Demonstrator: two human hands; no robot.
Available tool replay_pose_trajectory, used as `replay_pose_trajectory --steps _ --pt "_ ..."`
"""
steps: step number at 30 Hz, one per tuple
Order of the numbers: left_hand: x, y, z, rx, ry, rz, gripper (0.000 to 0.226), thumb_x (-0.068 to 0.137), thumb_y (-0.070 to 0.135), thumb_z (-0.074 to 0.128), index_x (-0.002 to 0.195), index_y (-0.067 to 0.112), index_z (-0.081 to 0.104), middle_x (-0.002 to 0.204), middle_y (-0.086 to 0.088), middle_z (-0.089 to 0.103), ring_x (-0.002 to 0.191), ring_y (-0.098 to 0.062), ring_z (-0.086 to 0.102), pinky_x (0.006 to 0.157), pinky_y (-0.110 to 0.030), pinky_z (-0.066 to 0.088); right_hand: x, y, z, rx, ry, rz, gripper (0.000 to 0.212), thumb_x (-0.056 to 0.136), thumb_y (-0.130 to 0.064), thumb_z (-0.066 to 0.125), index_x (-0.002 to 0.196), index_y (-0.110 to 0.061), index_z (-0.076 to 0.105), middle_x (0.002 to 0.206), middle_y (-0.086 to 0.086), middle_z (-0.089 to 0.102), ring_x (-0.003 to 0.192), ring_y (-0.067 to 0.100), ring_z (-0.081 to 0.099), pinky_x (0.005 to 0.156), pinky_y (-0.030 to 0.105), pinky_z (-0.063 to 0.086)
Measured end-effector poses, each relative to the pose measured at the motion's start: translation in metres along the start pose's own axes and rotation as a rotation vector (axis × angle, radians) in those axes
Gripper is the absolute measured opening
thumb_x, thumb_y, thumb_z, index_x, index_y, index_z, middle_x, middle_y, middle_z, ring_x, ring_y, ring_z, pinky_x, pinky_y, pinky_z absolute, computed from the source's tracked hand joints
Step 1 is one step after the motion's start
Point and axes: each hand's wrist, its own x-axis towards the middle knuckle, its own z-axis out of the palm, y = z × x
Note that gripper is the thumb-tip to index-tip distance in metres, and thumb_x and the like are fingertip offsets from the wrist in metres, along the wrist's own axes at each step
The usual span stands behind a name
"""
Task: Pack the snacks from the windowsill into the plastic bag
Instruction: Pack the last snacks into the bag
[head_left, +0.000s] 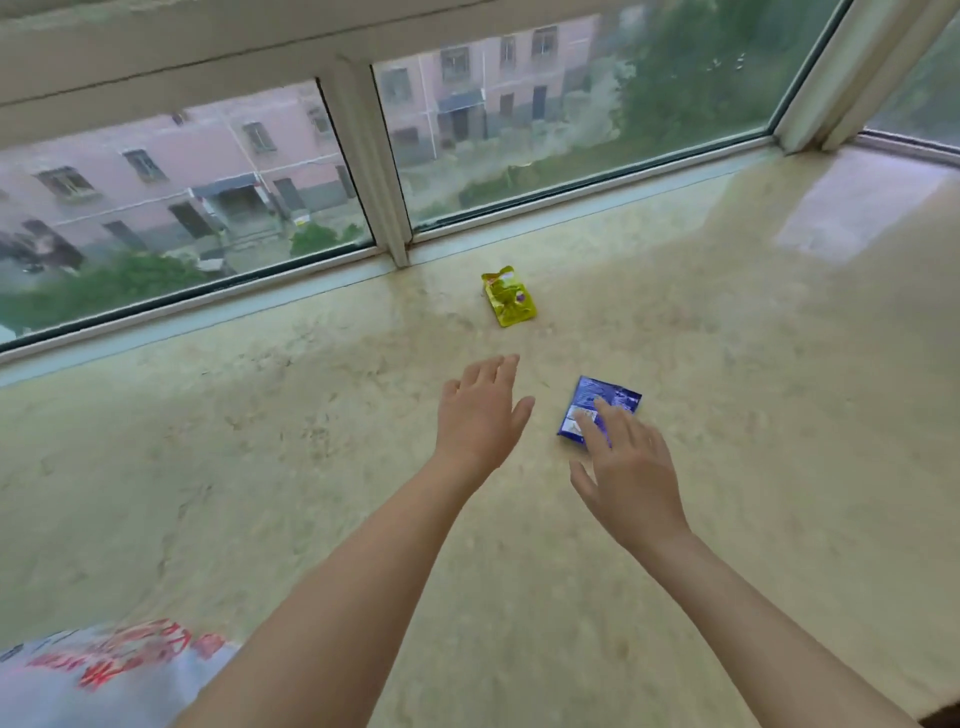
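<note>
I see a beige marble windowsill (260, 467) under big windows (545, 119), yellow snack (508, 296) near the frame, blue snack (597, 408) under my open right hand (631, 478), left hand (480, 415) open, plastic bag (104, 675) bottom-left.

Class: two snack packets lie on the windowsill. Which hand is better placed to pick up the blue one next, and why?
The right hand: its fingertips already overlap the blue packet. The left hand hovers open beside it, over bare windowsill.

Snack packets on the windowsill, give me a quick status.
Right hand open, fingertips over blue packet. Left hand open, empty. Yellow packet untouched near the window. Plastic bag bottom left. Nothing in the way.
</note>
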Motion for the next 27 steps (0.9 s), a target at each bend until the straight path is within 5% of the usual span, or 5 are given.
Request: replay_pose_trajectory --steps 7,11,19,24,27 --pt "0.109 -0.011 0.073 0.024 -0.077 -0.02 0.06 0.099 0.049 0.037 0.152 0.025 0.02 0.154 -0.001 0.03 0.139 -0.023 0.028 0.106 -0.04 0.029 0.047 0.051 0.098 -0.087 -0.074 0.08 0.059 0.079 -0.045 0.063 0.126 -0.01 0.061 0.137 0.02 0.051 0.122 0.045 0.05 0.086 0.057 0.046" --pt "0.168 -0.017 0.096 0.048 -0.13 -0.011 0.065 0.097 0.054 0.038 0.153 0.029 0.015 0.16 -0.002 0.015 0.144 -0.026 0.019 0.112 -0.046 0.026 0.058 0.052 0.13 -0.022 -0.098 0.119 0.07 0.083 -0.06 0.033 0.129 -0.014 0.059 0.141 0.019 0.048 0.125 0.045 0.048 0.089 0.059 0.047" --pt "0.252 -0.02 0.107 0.097 -0.175 -0.061 0.069 0.092 0.068 0.027 0.152 0.039 0.007 0.162 0.003 -0.007 0.147 -0.033 -0.002 0.11 -0.059 0.022 0.073 0.05 0.148 -0.009 0.019 0.076 0.066 0.086 -0.06 0.034 0.13 -0.018 0.059 0.143 0.016 0.046 0.13 0.044 0.043 0.096 0.056 0.045" --pt "0.255 -0.028 0.113 0.097 -0.151 -0.04 0.061 0.093 0.066 0.03 0.144 0.031 0.035 0.159 0.006 0.017 0.147 -0.033 0.005 0.105 -0.055 0.03 0.08 0.051 0.15 0.06 0.015 0.014 0.065 0.083 -0.061 0.041 0.13 -0.02 0.058 0.146 0.013 0.044 0.135 0.042 0.037 0.099 0.059 0.042" --pt "0.235 -0.037 0.122 -0.137 0.062 0.054 0.038 0.093 0.053 0.046 0.116 0.028 0.063 0.137 0.007 0.051 0.134 -0.028 0.036 0.098 -0.047 0.043 0.084 0.052 0.15 0.173 0.05 0.012 0.066 0.085 -0.069 0.039 0.127 -0.023 0.06 0.147 0.007 0.044 0.139 0.036 0.033 0.105 0.056 0.037"
